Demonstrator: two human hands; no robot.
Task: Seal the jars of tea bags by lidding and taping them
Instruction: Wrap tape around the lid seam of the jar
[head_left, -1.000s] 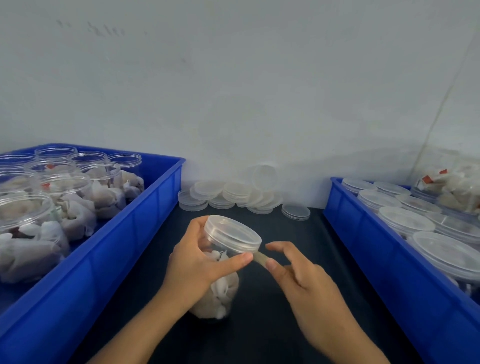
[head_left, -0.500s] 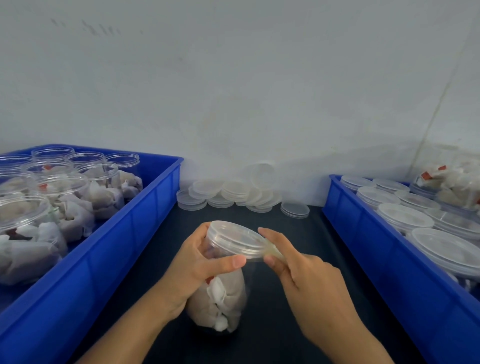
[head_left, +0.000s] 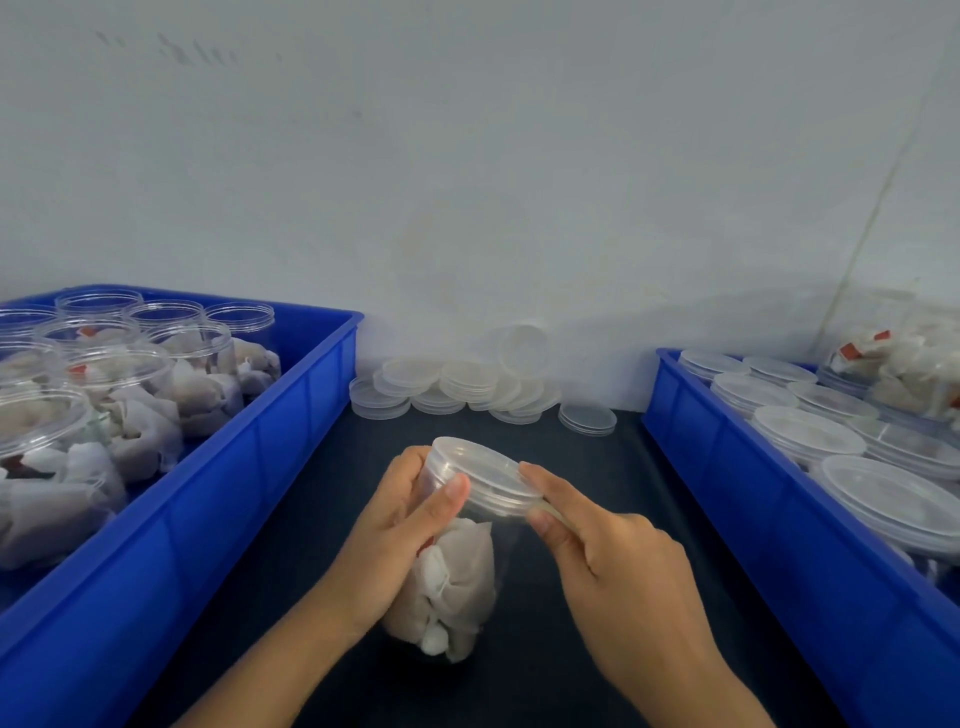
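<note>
Left hand (head_left: 395, 525) grips the tilted jar (head_left: 457, 566); right hand (head_left: 608, 561) pinches tape (head_left: 549, 505) at its lid (head_left: 485, 475).

My right hand (head_left: 618, 561) now sits against the lid (head_left: 485, 475), where a second ago it pulled the tape out to the right. The jar (head_left: 457, 571) tilts further right in my left hand (head_left: 395, 530).

Probably a small packing workshop: blue crates (head_left: 291, 415) of tea-bag jars (head_left: 130, 384), loose lids (head_left: 457, 384), bare wall (head_left: 467, 156).
</note>
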